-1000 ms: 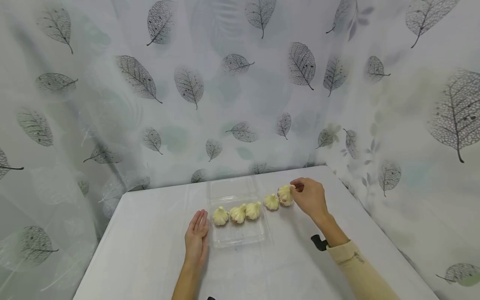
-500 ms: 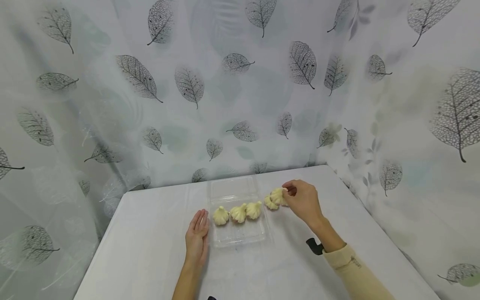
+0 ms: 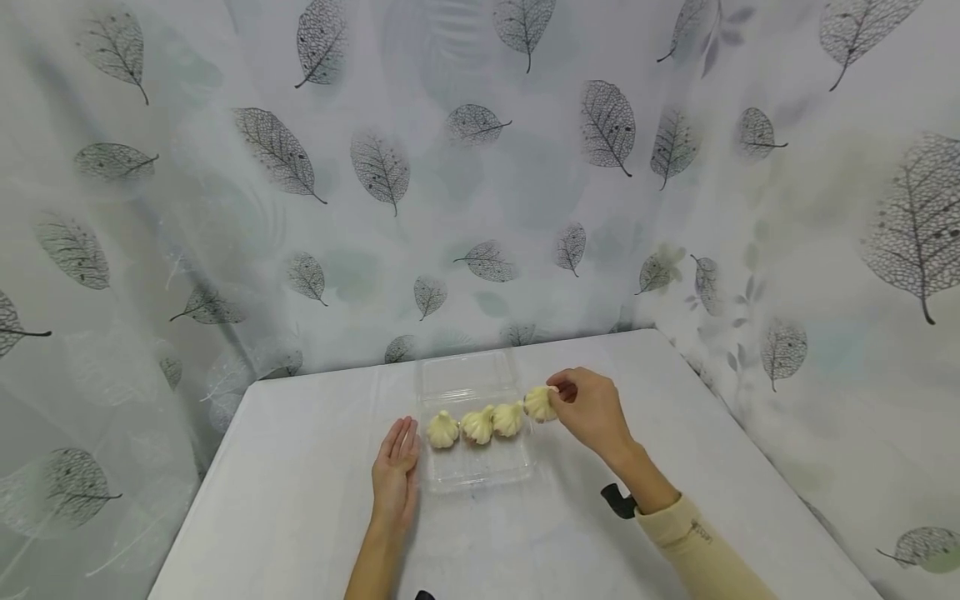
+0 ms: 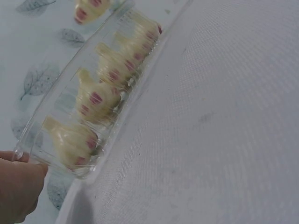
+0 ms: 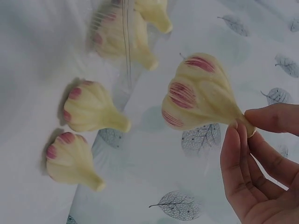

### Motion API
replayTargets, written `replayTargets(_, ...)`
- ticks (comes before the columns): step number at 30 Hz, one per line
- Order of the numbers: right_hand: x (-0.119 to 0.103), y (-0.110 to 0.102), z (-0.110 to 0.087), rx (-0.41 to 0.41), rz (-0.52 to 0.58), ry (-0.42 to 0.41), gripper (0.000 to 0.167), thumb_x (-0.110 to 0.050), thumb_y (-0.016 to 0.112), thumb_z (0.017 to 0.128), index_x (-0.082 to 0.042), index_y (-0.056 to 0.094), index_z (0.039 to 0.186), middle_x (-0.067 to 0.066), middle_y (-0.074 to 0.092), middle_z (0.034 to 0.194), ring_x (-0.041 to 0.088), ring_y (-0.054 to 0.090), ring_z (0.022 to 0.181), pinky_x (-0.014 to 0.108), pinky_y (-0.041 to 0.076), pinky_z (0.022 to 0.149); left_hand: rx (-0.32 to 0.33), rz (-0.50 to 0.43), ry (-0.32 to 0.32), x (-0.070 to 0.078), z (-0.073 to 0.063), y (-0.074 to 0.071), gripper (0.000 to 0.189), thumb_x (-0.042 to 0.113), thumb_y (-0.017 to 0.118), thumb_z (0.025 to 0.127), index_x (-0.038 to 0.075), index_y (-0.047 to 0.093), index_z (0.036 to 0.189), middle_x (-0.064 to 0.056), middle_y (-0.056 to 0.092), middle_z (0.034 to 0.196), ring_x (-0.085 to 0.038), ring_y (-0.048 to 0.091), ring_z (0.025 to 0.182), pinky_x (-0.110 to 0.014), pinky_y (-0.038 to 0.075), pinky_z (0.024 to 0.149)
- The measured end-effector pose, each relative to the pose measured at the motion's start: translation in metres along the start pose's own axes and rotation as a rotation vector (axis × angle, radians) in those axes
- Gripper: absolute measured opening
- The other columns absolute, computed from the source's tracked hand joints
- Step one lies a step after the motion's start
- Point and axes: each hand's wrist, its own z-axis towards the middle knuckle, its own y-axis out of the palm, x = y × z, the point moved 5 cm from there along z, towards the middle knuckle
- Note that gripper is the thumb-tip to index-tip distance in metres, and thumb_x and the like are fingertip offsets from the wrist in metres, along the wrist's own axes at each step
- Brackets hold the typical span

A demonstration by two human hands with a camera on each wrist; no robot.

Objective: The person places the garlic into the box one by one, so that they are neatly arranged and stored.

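My right hand [image 3: 596, 412] pinches a garlic bulb [image 5: 198, 95] by its stem between thumb and fingertips. The bulb hangs in the air, pale yellow with purple-red streaks. Below it, two more garlic bulbs lie on the table, a nearer-box bulb [image 5: 91, 107] and an outer bulb [image 5: 72, 158]; in the head view the held one covers them. Three bulbs, among them a left-end bulb [image 3: 442, 430], sit in a row inside a clear plastic box [image 3: 480, 481]. My left hand [image 3: 395, 475] stands with fingers straight along the box's left side, fingertips at its edge [image 4: 17, 154].
The box's clear lid [image 3: 465, 377] is folded back behind it. A white cloth covers the table [image 3: 300, 500], and a leaf-printed curtain [image 3: 480, 192] hangs at the back and sides. A black wrist mount [image 3: 618, 502] juts out near the right sleeve [image 3: 697, 546].
My right hand has lifted the garlic bulb from the right-hand group and carried it left towards the box, over the other loose bulbs. The left hand keeps its place.
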Motion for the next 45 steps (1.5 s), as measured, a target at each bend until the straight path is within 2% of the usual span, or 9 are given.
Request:
replayTargets(6, -0.003, 0.006, -0.005, -0.006, 0.014, -0.002, 0.008, -0.005, 0.079, 0.087, -0.006, 0.079, 0.095, 0.001, 0.072, 0.082, 0.011, 0.066, 0.072, 0.03, 0.061, 0.064, -0.001, 0.001, -0.001, 0.0, 0.0, 0.0, 0.065, -0.021, 0.033, 0.102, -0.006, 0.016, 0.162, -0.022, 0.021, 0.17, -0.03, 0.022, 0.158, -0.036, 0.026, 0.128)
replayTargets(15, -0.009, 0.017, -0.011, -0.031, 0.027, -0.034, 0.009, -0.004, 0.08, 0.086, -0.007, 0.079, 0.095, -0.001, 0.072, 0.082, 0.009, 0.066, 0.072, 0.028, 0.061, 0.065, -0.007, 0.009, 0.013, -0.001, 0.0, 0.0, 0.064, -0.022, 0.033, 0.101, -0.005, 0.02, 0.162, -0.024, 0.019, 0.17, -0.031, 0.021, 0.158, -0.036, 0.026, 0.127)
replayTargets(23, -0.01, 0.022, -0.014, -0.022, 0.039, -0.026, 0.009, -0.004, 0.081, 0.086, -0.007, 0.079, 0.094, -0.002, 0.071, 0.081, 0.009, 0.065, 0.071, 0.026, 0.06, 0.063, -0.012, -0.004, 0.007, -0.001, 0.0, 0.0, 0.065, -0.023, 0.031, 0.101, -0.005, 0.019, 0.162, -0.023, 0.019, 0.17, -0.029, 0.022, 0.158, -0.034, 0.028, 0.127)
replayTargets(34, -0.011, 0.037, -0.023, -0.06, 0.101, 0.009, 0.01, -0.002, 0.079, 0.086, -0.009, 0.079, 0.094, -0.005, 0.071, 0.082, 0.006, 0.064, 0.071, 0.024, 0.061, 0.064, -0.011, -0.004, 0.007, -0.001, 0.0, 0.0, 0.065, -0.023, 0.03, 0.101, -0.006, 0.016, 0.162, -0.023, 0.019, 0.17, -0.029, 0.022, 0.158, -0.034, 0.027, 0.127)
replayTargets(45, -0.006, 0.051, -0.028, -0.086, 0.105, 0.03, 0.012, 0.0, 0.079, 0.084, -0.008, 0.08, 0.093, -0.004, 0.072, 0.082, 0.006, 0.064, 0.071, 0.023, 0.06, 0.065, -0.008, -0.011, 0.009, -0.001, 0.001, 0.0, 0.065, -0.023, 0.031, 0.101, -0.007, 0.016, 0.162, -0.023, 0.02, 0.17, -0.03, 0.021, 0.158, -0.035, 0.027, 0.128)
